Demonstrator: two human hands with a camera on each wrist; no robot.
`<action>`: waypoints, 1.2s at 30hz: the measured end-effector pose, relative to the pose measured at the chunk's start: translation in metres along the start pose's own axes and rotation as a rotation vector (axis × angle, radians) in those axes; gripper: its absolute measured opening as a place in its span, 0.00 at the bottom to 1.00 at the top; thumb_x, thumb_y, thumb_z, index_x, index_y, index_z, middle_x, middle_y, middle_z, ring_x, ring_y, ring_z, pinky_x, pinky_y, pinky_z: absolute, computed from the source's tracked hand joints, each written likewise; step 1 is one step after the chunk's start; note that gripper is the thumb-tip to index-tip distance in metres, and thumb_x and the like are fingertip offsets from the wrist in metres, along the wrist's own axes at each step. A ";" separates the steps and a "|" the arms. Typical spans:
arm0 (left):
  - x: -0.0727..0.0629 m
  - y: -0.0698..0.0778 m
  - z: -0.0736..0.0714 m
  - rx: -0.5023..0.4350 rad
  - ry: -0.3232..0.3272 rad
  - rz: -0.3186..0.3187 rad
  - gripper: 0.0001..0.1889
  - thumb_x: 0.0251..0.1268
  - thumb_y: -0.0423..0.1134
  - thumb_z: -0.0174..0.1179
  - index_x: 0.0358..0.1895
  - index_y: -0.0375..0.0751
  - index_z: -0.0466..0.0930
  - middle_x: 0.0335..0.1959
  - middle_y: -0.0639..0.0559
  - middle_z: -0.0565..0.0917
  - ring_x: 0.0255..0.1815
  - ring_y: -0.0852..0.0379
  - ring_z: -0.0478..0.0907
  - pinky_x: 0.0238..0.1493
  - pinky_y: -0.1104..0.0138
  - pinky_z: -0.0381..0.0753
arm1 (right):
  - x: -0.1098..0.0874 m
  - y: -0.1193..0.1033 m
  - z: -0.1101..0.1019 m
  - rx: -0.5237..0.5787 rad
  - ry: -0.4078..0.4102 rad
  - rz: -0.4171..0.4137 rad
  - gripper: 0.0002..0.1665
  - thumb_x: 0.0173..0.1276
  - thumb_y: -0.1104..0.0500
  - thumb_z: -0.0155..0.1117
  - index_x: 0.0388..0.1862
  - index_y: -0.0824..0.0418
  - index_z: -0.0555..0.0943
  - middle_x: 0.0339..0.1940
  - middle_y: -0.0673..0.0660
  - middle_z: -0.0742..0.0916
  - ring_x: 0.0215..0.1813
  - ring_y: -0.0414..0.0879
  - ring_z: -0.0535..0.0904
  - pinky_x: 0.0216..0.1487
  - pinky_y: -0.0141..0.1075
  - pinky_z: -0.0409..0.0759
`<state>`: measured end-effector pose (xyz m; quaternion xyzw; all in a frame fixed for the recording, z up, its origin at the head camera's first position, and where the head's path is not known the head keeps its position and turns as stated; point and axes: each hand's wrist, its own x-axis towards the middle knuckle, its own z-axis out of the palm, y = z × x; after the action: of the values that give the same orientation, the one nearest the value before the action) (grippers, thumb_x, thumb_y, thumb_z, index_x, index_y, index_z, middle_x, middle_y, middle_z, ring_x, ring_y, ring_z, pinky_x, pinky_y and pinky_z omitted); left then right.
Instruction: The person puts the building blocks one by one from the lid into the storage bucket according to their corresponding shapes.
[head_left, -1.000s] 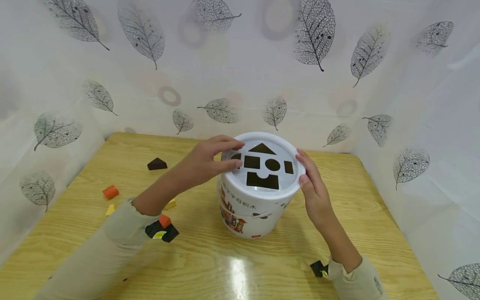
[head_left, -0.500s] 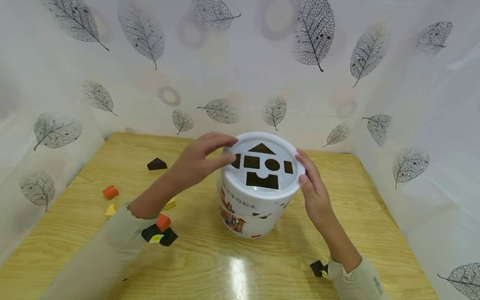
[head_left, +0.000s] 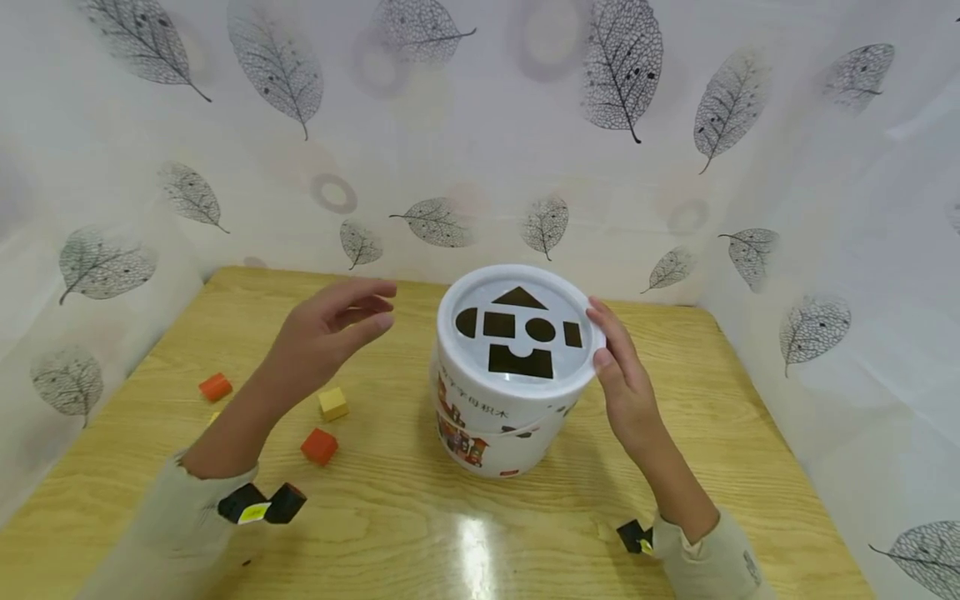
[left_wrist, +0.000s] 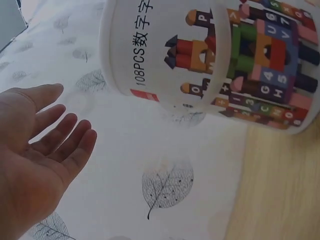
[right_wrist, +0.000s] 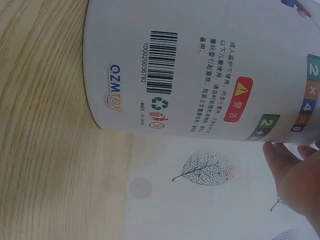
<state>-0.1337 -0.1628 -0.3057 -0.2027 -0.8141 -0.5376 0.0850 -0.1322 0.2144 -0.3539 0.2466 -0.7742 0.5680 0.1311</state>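
Observation:
A white toy-block bucket (head_left: pixel 495 425) stands upright on the table, its lid (head_left: pixel 450 371) pierced with dark shaped holes. My left hand (head_left: pixel 322 333) is in the air left of the bucket, apart from it. Its fingers are extended and loosely bent; nothing shows between them in the left wrist view. My right hand (head_left: pixel 630 392) rests its fingertips and thumb against the lid's right rim. Below the left hand lie a yellow block (head_left: pixel 333 404) and an orange-red block (head_left: pixel 320 447).
Another orange block (head_left: pixel 216 387) lies farther left. Part of a second yellow block shows beside the left forearm. The wooden table (head_left: pixel 420 542) is enclosed by leaf-patterned cloth (head_left: pixel 480 108) at the back and sides.
My left hand has let go of the lid's left side and moved left, over where the dark block was visible. My right hand stays on the rim.

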 end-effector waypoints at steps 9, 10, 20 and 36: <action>-0.030 -0.028 -0.020 0.104 0.000 -0.117 0.20 0.75 0.45 0.59 0.67 0.50 0.76 0.60 0.55 0.79 0.54 0.69 0.79 0.53 0.80 0.78 | -0.001 -0.002 0.003 0.010 0.003 -0.009 0.28 0.83 0.61 0.39 0.79 0.59 0.62 0.82 0.53 0.61 0.83 0.45 0.52 0.76 0.25 0.58; -0.034 -0.031 -0.022 0.112 -0.003 -0.124 0.20 0.75 0.45 0.59 0.67 0.50 0.76 0.60 0.54 0.79 0.54 0.69 0.79 0.53 0.80 0.78 | -0.001 -0.002 0.003 0.012 0.006 -0.010 0.28 0.83 0.61 0.38 0.79 0.59 0.62 0.82 0.53 0.61 0.83 0.45 0.53 0.76 0.25 0.58; -0.063 -0.067 -0.030 0.175 -0.061 -0.239 0.23 0.76 0.49 0.58 0.70 0.49 0.73 0.63 0.50 0.78 0.54 0.70 0.76 0.50 0.79 0.78 | -0.001 0.000 0.002 -0.004 -0.004 0.010 0.28 0.83 0.59 0.39 0.79 0.57 0.61 0.83 0.51 0.60 0.83 0.44 0.52 0.76 0.26 0.59; -0.078 -0.095 -0.031 0.237 -0.146 -0.348 0.31 0.73 0.53 0.60 0.72 0.40 0.69 0.69 0.40 0.73 0.64 0.39 0.73 0.59 0.47 0.77 | 0.000 0.000 0.000 -0.034 0.003 0.003 0.28 0.83 0.59 0.39 0.79 0.56 0.62 0.83 0.50 0.61 0.83 0.45 0.51 0.77 0.27 0.57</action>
<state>-0.1061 -0.2421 -0.4005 -0.0860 -0.8983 -0.4286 -0.0451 -0.1320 0.2141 -0.3536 0.2425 -0.7839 0.5553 0.1355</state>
